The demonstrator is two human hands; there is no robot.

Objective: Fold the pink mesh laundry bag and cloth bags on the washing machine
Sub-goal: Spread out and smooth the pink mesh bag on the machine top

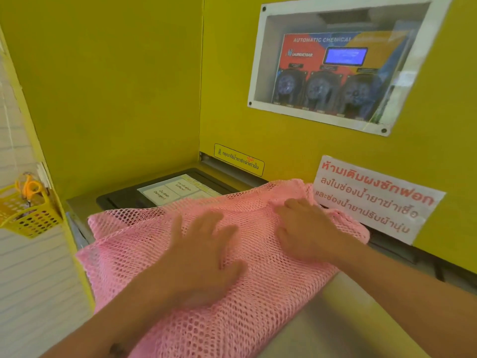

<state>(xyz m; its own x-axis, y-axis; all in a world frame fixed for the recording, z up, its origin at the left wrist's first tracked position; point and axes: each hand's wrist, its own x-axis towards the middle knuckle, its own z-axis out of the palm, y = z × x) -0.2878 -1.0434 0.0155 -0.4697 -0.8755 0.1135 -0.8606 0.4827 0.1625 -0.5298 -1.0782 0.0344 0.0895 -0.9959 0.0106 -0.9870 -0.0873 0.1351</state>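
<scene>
The pink mesh laundry bag (pixel 134 254) lies spread over the top of the washing machine (pixel 343 313), its near part hanging over the front edge. My left hand (pixel 201 257) lies flat on the middle of the mesh with fingers spread and blurred. My right hand (pixel 307 228) presses flat on the bag's far right part, near a bunched fold. No cloth bags are in view.
A black detergent drawer lid (pixel 129 196) with white labels sits behind the bag. Yellow walls close in the back and left. A white Thai notice (pixel 374 200) hangs at right, a chemical dispenser window (pixel 335 65) above. A yellow basket (pixel 28 215) hangs at left.
</scene>
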